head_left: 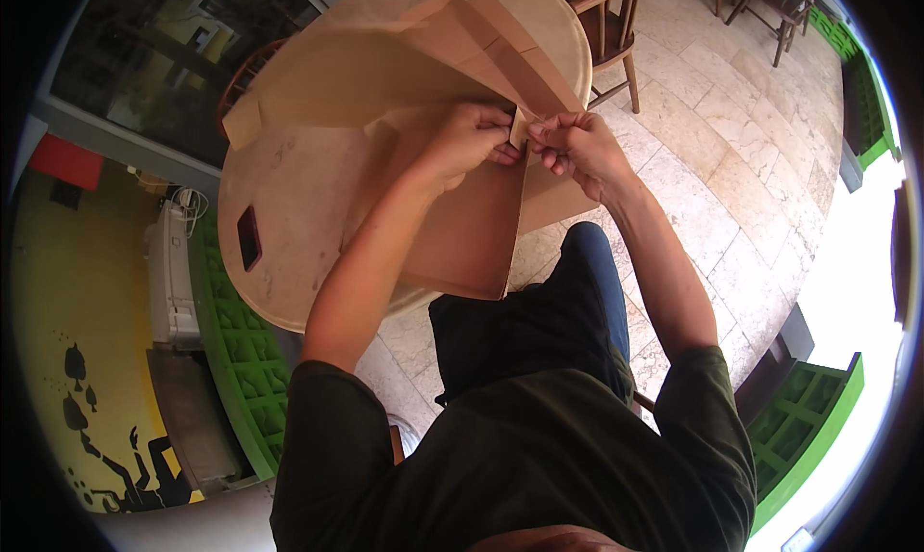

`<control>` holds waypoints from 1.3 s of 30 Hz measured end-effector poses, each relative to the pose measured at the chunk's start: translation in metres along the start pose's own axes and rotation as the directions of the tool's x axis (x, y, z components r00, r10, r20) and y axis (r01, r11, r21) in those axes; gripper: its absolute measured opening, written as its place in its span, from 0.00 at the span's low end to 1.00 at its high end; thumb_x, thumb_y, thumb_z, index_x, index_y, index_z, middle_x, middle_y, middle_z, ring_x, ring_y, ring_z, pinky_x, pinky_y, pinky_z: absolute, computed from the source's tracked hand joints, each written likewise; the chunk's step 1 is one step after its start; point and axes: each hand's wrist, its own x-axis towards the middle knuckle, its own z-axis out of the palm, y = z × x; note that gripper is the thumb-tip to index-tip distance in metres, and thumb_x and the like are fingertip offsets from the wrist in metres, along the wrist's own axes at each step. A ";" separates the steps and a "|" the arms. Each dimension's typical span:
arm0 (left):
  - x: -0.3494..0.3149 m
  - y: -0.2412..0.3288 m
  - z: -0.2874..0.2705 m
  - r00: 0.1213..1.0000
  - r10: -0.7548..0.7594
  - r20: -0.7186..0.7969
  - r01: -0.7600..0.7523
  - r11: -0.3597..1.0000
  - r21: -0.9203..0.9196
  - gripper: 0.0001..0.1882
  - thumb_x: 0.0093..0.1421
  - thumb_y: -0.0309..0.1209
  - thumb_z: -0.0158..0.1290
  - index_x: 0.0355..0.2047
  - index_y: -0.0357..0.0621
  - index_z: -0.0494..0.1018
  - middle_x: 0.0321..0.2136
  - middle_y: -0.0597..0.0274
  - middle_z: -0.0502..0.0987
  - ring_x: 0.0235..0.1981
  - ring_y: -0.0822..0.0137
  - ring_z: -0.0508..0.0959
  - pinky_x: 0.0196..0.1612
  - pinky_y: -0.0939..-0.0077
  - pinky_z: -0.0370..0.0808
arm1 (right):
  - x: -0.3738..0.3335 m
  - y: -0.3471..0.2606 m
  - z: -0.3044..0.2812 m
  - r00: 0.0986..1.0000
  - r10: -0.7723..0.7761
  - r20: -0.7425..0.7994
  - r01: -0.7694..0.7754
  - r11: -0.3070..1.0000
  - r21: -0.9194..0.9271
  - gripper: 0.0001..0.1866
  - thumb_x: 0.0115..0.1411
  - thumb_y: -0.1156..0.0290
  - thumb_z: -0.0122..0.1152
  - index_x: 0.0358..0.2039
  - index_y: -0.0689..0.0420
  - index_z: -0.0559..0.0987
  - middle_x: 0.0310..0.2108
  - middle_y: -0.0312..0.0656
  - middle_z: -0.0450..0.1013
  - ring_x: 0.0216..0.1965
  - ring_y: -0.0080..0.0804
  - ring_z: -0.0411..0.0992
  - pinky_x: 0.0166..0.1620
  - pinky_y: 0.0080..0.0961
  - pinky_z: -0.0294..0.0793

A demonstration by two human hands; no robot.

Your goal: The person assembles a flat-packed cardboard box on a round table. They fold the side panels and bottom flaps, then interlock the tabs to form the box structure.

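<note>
Brown cardboard box (pixel 457 249), one, partly folded: set across the right half of the round table (pixel 289 172), panels standing at odd angles, one panel projecting past the table's near edge toward the lap. Risks, as judged: the small flap (pixel 521 128) at the table's right edge may crease off-line or tear if the two hands pull unevenly; the overhanging panel may tip the box off the table, should a knee lift it or both hands let go; the tall panel toward the table's far side may spring open, being apparently unsupported. Left hand (pixel 469 143): above the table's right part, forearm slanting across from the near edge, fingers curled and closed on the flap's left side. Right hand (pixel 582 153): just beyond the table's right edge, wrist bent inward, thumb and forefinger pinching the flap's right side, other fingers loosely curled. Dark phone (pixel 249 238): flat, table's left side, well apart from the box.
</note>
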 end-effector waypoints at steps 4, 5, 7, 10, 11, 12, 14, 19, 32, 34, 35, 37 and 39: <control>-0.008 0.008 0.004 0.999 0.019 -0.027 -0.021 0.997 -0.074 0.14 0.72 0.25 0.50 0.53 0.33 0.78 0.43 0.52 0.83 0.38 0.61 0.86 0.45 0.67 0.86 | -0.003 -0.007 -0.001 0.999 -0.027 0.017 0.027 0.999 -0.019 0.06 0.65 0.76 0.68 0.33 0.63 0.79 0.28 0.42 0.77 0.22 0.24 0.75 0.24 0.21 0.73; -0.010 0.009 0.006 1.000 0.023 -0.014 -0.024 0.996 -0.083 0.13 0.72 0.25 0.50 0.53 0.34 0.78 0.43 0.52 0.83 0.39 0.61 0.86 0.45 0.66 0.86 | -0.003 -0.007 -0.001 0.999 -0.036 0.018 0.036 0.999 -0.031 0.06 0.65 0.77 0.67 0.33 0.63 0.79 0.28 0.42 0.77 0.23 0.25 0.76 0.24 0.21 0.74; -0.012 0.012 0.008 1.000 0.020 -0.001 -0.020 0.996 -0.081 0.13 0.73 0.25 0.51 0.53 0.35 0.78 0.44 0.53 0.83 0.40 0.62 0.86 0.46 0.65 0.86 | -0.004 -0.007 0.001 0.999 -0.042 0.012 0.042 0.998 -0.052 0.06 0.65 0.76 0.68 0.33 0.63 0.80 0.27 0.42 0.78 0.22 0.23 0.76 0.23 0.19 0.73; -0.010 0.014 0.008 1.000 -0.005 0.014 0.006 0.999 -0.044 0.12 0.73 0.26 0.52 0.53 0.36 0.78 0.43 0.54 0.83 0.40 0.62 0.85 0.46 0.65 0.85 | -0.004 -0.007 0.004 0.999 -0.039 0.000 0.038 0.996 -0.075 0.07 0.65 0.75 0.71 0.32 0.62 0.81 0.27 0.40 0.80 0.21 0.21 0.76 0.21 0.16 0.72; -0.008 0.013 0.007 0.999 -0.017 0.028 0.017 1.000 -0.026 0.12 0.73 0.26 0.52 0.53 0.36 0.78 0.43 0.55 0.83 0.39 0.62 0.85 0.46 0.65 0.85 | -0.005 -0.007 0.005 0.999 -0.042 0.002 0.042 0.996 -0.078 0.07 0.65 0.74 0.71 0.32 0.62 0.81 0.27 0.40 0.80 0.21 0.21 0.76 0.21 0.16 0.72; -0.005 0.012 0.005 0.999 0.000 0.047 0.001 1.000 -0.021 0.12 0.73 0.27 0.53 0.53 0.36 0.78 0.44 0.55 0.83 0.39 0.63 0.85 0.46 0.65 0.85 | -0.006 -0.008 0.005 0.999 -0.046 0.004 0.047 0.996 -0.080 0.07 0.65 0.74 0.71 0.32 0.62 0.81 0.27 0.41 0.80 0.21 0.21 0.76 0.21 0.16 0.72; 0.002 0.006 0.003 0.998 -0.026 0.061 0.028 0.999 -0.044 0.11 0.72 0.26 0.53 0.51 0.37 0.79 0.41 0.56 0.83 0.39 0.64 0.84 0.45 0.65 0.85 | -0.007 -0.009 0.006 0.999 -0.045 0.002 0.045 0.993 -0.106 0.08 0.66 0.73 0.71 0.32 0.62 0.81 0.27 0.40 0.80 0.22 0.21 0.77 0.23 0.17 0.74; 0.026 -0.009 0.002 0.999 -0.048 0.026 0.053 0.955 -0.293 0.08 0.71 0.26 0.54 0.48 0.42 0.79 0.39 0.61 0.82 0.40 0.67 0.82 0.44 0.67 0.83 | -0.003 -0.003 0.002 0.997 -0.061 0.037 0.060 0.998 0.013 0.08 0.68 0.76 0.64 0.44 0.67 0.79 0.34 0.43 0.78 0.30 0.28 0.79 0.35 0.22 0.82; -0.009 -0.042 0.028 0.684 0.655 -0.323 -0.296 0.653 0.697 0.12 0.63 0.29 0.56 0.45 0.42 0.80 0.36 0.53 0.82 0.39 0.59 0.84 0.42 0.63 0.82 | 0.007 0.037 -0.001 0.965 -0.245 -0.097 0.236 0.967 -0.099 0.29 0.67 0.77 0.66 0.67 0.64 0.69 0.52 0.42 0.77 0.52 0.27 0.75 0.54 0.26 0.78; 0.014 -0.046 0.029 0.636 0.732 -0.246 -0.280 0.515 0.810 0.12 0.61 0.29 0.56 0.44 0.41 0.80 0.34 0.51 0.81 0.38 0.57 0.84 0.42 0.61 0.81 | 0.002 0.025 0.002 0.955 -0.219 -0.199 0.172 0.958 -0.229 0.29 0.67 0.77 0.67 0.66 0.64 0.69 0.54 0.44 0.76 0.52 0.30 0.75 0.58 0.31 0.77; 0.028 -0.044 0.028 0.652 0.726 -0.221 -0.267 0.492 0.829 0.12 0.60 0.29 0.56 0.44 0.41 0.80 0.33 0.50 0.81 0.37 0.56 0.84 0.42 0.61 0.81 | 0.000 0.019 0.009 0.940 -0.245 -0.236 0.160 0.930 -0.330 0.31 0.65 0.76 0.69 0.66 0.63 0.69 0.54 0.46 0.76 0.52 0.36 0.75 0.62 0.37 0.74; 0.058 -0.034 0.024 0.754 0.649 -0.099 -0.257 0.430 0.865 0.13 0.58 0.29 0.57 0.43 0.40 0.80 0.31 0.47 0.81 0.36 0.55 0.84 0.41 0.60 0.81 | -0.014 0.007 0.026 0.694 -0.696 -0.186 0.475 0.636 -0.608 0.33 0.61 0.74 0.72 0.65 0.63 0.69 0.50 0.48 0.77 0.49 0.42 0.77 0.61 0.40 0.74; 0.075 -0.022 0.013 0.893 0.434 -0.120 -0.173 0.577 0.798 0.13 0.58 0.30 0.57 0.41 0.39 0.80 0.31 0.46 0.81 0.37 0.54 0.84 0.43 0.59 0.80 | -0.031 -0.010 0.038 0.453 -0.891 0.011 0.588 0.290 -0.755 0.34 0.59 0.74 0.74 0.64 0.63 0.71 0.48 0.50 0.78 0.47 0.47 0.77 0.59 0.42 0.73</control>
